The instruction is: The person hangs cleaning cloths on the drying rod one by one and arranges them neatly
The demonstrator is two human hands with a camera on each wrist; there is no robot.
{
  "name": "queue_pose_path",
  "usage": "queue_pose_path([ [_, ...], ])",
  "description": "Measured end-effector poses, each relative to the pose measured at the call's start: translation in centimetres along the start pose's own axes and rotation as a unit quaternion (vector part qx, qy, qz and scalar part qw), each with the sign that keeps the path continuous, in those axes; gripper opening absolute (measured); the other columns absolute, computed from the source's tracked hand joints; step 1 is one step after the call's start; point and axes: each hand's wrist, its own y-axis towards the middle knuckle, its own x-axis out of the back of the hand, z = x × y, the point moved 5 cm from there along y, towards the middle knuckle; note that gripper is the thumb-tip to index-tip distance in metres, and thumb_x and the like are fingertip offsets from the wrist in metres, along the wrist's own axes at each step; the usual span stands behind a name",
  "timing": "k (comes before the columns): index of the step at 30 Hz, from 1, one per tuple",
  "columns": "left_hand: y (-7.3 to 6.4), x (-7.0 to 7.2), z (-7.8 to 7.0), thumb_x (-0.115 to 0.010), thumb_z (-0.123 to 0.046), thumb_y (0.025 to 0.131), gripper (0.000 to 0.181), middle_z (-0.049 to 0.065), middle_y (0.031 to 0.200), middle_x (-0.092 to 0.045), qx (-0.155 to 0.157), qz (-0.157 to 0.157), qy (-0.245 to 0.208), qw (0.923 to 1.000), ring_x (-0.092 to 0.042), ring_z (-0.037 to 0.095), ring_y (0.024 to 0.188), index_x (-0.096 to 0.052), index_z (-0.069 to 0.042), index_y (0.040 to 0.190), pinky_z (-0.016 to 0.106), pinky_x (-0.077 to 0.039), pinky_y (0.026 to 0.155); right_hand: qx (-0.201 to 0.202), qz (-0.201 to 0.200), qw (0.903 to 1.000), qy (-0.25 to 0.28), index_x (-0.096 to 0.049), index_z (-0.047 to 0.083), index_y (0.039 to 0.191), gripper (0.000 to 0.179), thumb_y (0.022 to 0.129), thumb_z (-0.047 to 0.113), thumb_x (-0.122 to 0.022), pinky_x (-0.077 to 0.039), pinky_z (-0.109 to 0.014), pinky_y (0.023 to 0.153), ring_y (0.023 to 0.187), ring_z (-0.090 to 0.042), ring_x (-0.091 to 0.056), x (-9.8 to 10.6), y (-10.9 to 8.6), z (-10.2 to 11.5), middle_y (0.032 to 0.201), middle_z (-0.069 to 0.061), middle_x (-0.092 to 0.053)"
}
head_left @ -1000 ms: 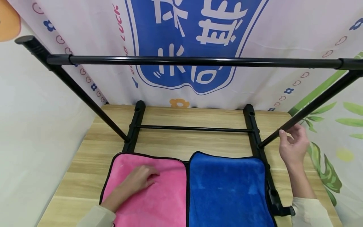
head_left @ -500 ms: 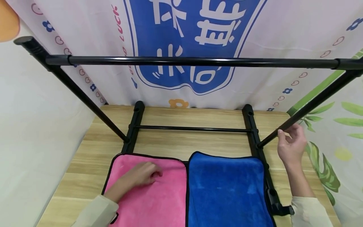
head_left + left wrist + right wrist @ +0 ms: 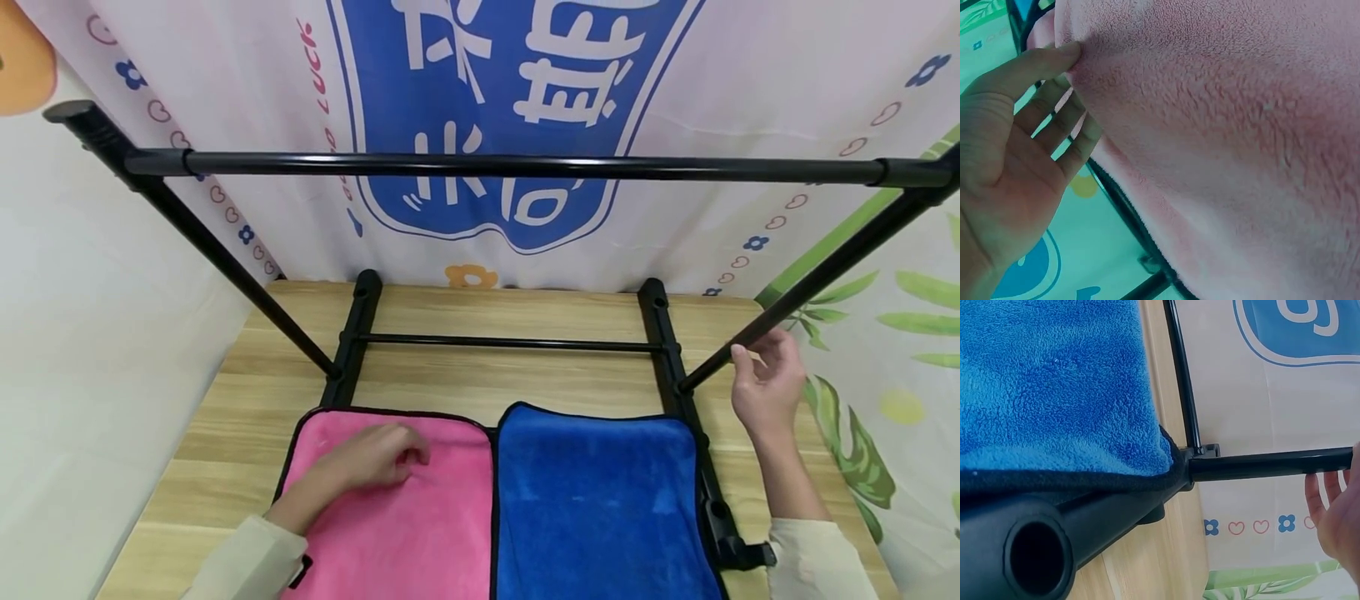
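Observation:
A pink towel (image 3: 420,533) with dark edging hangs over the lower part of a black metal rack, beside a blue towel (image 3: 600,500). My left hand (image 3: 378,454) lies over the pink one; in the left wrist view its thumb and fingers pinch a fold of the plush cloth (image 3: 1210,125). At the right, my right hand (image 3: 771,387) holds the rack's slanted upright pole (image 3: 832,271) near its lower end, the thumb on the near side. The right wrist view shows fingertips (image 3: 1314,494) against that pole's underside.
The rack's top bar (image 3: 480,165) crosses above both hands. Its feet rest on a wooden table (image 3: 225,433), joined by a thin crossbar (image 3: 510,342). A printed curtain (image 3: 247,100) hangs behind. A black bracket (image 3: 742,552) juts out near the right sleeve.
My left hand has moved slightly up and to the right over the pink towel, its fingers drawn in more. The right hand stays on the pole. The head view has shifted a little.

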Motion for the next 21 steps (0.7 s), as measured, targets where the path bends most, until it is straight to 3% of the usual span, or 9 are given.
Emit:
queue_pose_path([
  [4, 0.0, 0.6, -0.5, -0.076, 0.002, 0.086, 0.014, -0.003, 0.085, -0.068, 0.004, -0.003, -0.022, 0.9997, -0.056, 0.001, 0.074, -0.077, -0.008, 0.095, 0.022, -0.053, 0.066, 0.013, 0.005, 0.9996, 0.024, -0.063, -0.007, 0.114, 0.030, 0.088, -0.021, -0.060, -0.053, -0.009, 0.075, 0.086, -0.002, -0.064, 0.0, -0.1, -0.2, 0.094, 0.010, -0.063],
  [7, -0.1, 1.2, -0.9, -0.076, 0.002, 0.088, 0.011, -0.002, 0.088, -0.069, -0.006, -0.008, -0.038, 0.9992, -0.058, 0.002, 0.076, -0.076, -0.006, 0.095, 0.022, -0.054, 0.067, 0.014, 0.014, 0.9957, 0.090, -0.064, -0.005, 0.113, 0.033, 0.087, -0.024, -0.058, -0.054, -0.010, 0.076, 0.086, -0.004, -0.064, 0.1, 0.0, -0.4, 0.094, 0.005, -0.064],
  [11, -0.2, 1.7, -1.2, -0.077, 0.001, 0.089, 0.008, -0.004, 0.088, -0.069, -0.020, -0.016, -0.049, 0.9985, -0.059, 0.001, 0.076, -0.076, -0.006, 0.092, 0.022, -0.055, 0.068, 0.009, 0.038, 0.9835, 0.176, -0.065, -0.003, 0.113, 0.037, 0.087, -0.028, -0.054, -0.055, -0.012, 0.079, 0.088, -0.008, -0.064, 0.0, 0.1, -0.7, 0.095, 0.000, -0.067],
  [21, -0.4, 3.7, -1.7, -0.077, 0.005, 0.086, 0.015, -0.005, 0.088, -0.070, -0.043, -0.047, -0.056, 0.9964, -0.059, 0.002, 0.076, -0.076, -0.010, 0.090, 0.024, -0.054, 0.066, 0.003, 0.055, 0.9775, 0.204, -0.064, -0.002, 0.113, 0.037, 0.089, -0.028, -0.052, -0.056, -0.013, 0.079, 0.088, -0.010, -0.066, 0.2, 0.2, -0.7, 0.095, -0.002, -0.069],
])
